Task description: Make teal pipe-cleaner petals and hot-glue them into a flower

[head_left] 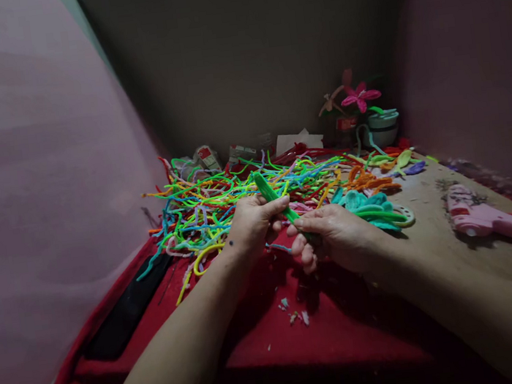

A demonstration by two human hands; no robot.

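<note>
Between my two hands is a green fuzzy leaf-like piece (265,190), long and narrow, that looks made of pipe cleaners. It slants from upper left to lower right above the red cloth. My left hand (258,213) pinches its middle between thumb and fingers. Lower down, my right hand (327,227) grips the other end, with its lower fingers curled below; that end is partly hidden. Just beyond both hands spreads a tangled heap of many-coloured pipe cleaners (219,190). Teal looped pieces (368,204) lie right behind my right hand.
A red cloth (263,339) with small fuzz scraps covers the near table. At the right lies a pink handled tool (485,218); a black flat object (126,311) is at left. Orange loops (370,180), a pink flower (360,97) and a pot (382,128) stand farther back.
</note>
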